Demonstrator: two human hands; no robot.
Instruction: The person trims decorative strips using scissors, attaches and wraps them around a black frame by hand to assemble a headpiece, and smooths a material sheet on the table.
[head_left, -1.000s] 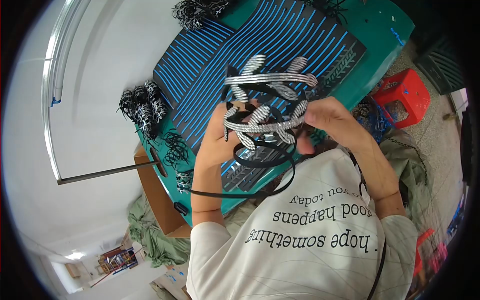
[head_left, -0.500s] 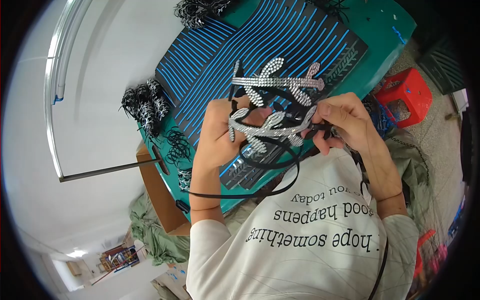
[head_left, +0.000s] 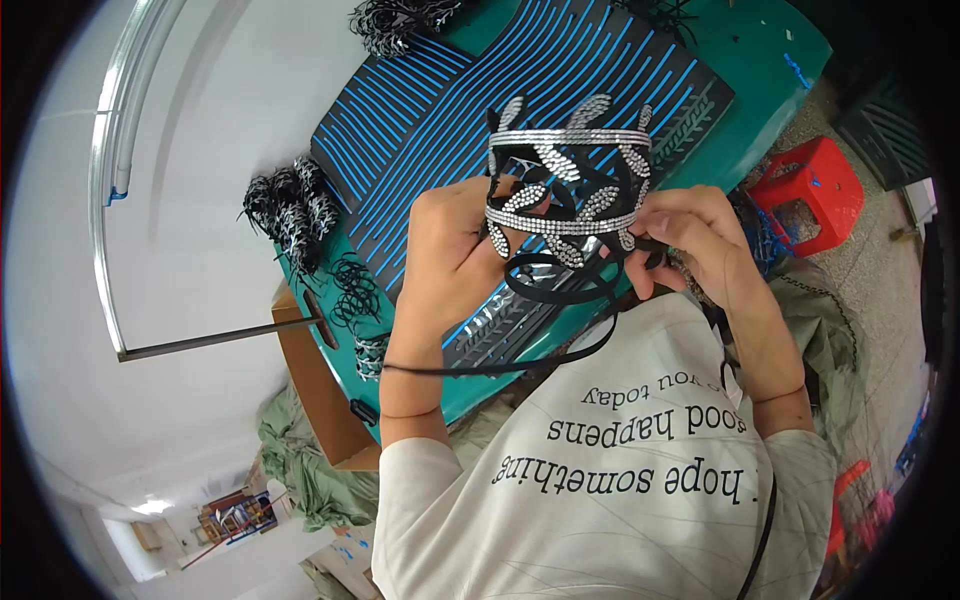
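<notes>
Two curved black bands with silvery rhinestone rows and leaf shapes form a loop-like piece (head_left: 565, 222) between my hands. My left hand (head_left: 450, 255) is closed at its left side, with the fingertips partly hidden behind the leaves. On the right, my right hand (head_left: 695, 235) pinches the end of the lower band with thumb and finger, its other fingers curled below. A thin black strap (head_left: 560, 295) loops under the piece and trails left across my left forearm.
Behind lies a black board (head_left: 400, 130) with blue strips on a green table (head_left: 760, 60). Black-and-white bundles (head_left: 290, 215) sit at its left edge, near a cardboard box (head_left: 325, 400). A red stool (head_left: 815, 195) stands right.
The rhinestone piece has shifted right and turned, so its bands now lie more level. My right hand has moved slightly right and now pinches the band end; the strap loop has moved right too.
</notes>
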